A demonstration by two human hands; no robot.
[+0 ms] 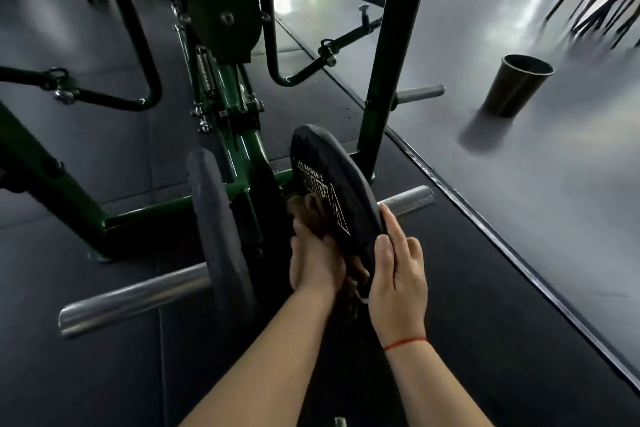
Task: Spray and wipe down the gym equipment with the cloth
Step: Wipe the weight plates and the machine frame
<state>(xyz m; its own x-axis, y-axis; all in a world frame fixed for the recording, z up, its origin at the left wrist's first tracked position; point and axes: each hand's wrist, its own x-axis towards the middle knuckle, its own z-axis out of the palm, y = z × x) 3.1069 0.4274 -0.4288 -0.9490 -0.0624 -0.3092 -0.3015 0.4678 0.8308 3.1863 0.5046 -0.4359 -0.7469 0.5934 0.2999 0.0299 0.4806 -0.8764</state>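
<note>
A black weight plate (325, 170) with pale lettering stands tilted on the green machine's chrome peg (410, 199). My left hand (317, 262) presses a brown cloth (308, 210) against the plate's lettered face, fingers curled into the cloth. My right hand (398, 270) holds the plate's near rim, thumb on the face side and fingers round the back edge. A second black plate (216, 218) sits on the left chrome peg (135, 298). No spray bottle is in view.
The dark green machine frame (239, 156) with spring and pulley rises ahead. A black upright post (388, 55) stands to the right. A dark metal bin (516, 87) stands on the glossy grey floor (519, 218) beyond the rubber mat's edge. Chair legs (599, 10) show at top right.
</note>
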